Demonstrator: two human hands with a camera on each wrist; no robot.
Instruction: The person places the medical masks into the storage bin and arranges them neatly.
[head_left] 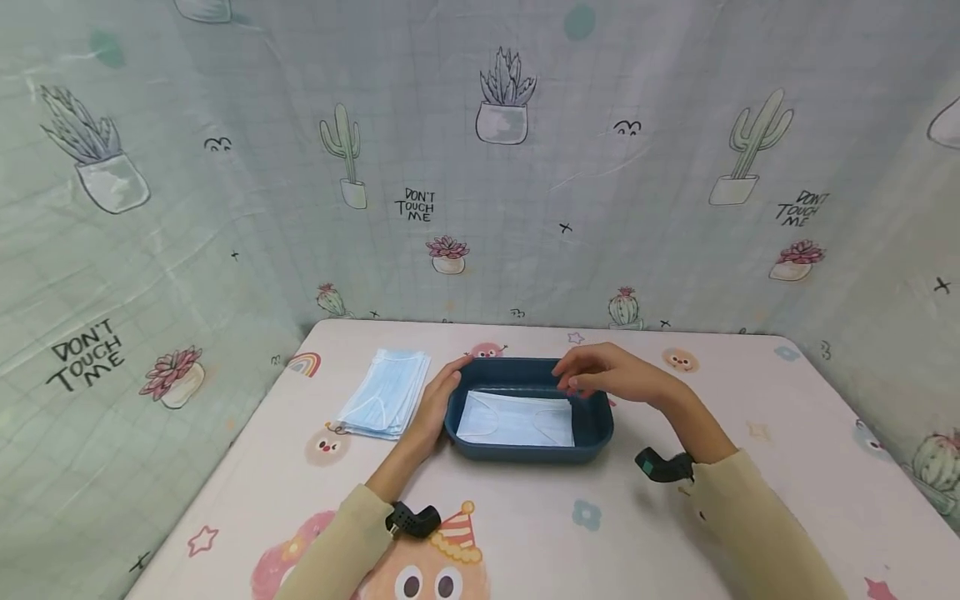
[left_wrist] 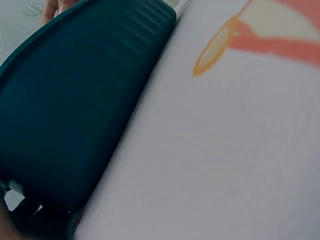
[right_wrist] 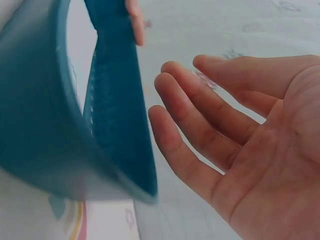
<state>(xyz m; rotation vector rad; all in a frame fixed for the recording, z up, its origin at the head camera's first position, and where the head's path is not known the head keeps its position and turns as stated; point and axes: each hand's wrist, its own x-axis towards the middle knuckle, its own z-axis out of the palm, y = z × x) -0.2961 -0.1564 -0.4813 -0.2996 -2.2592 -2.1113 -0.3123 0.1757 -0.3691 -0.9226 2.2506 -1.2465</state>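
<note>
One round-cornered, dark-blue tray (head_left: 517,454) is holding a pale-blue mask (head_left: 517,419); your extended left fingers (head_left: 447,377) are touching it, your empty right fingers (right_wrist: 175,100) curving loosely.

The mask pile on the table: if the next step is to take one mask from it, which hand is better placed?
Probably the left hand: it is close beside the mask pile, though touching the tray. The right hand looks empty, but is at the tray's opposite end, farther away.

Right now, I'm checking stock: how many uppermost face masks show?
2: one topping the mask stack left of the bin, and the mask inside it; others may be hidden beneath.
</note>
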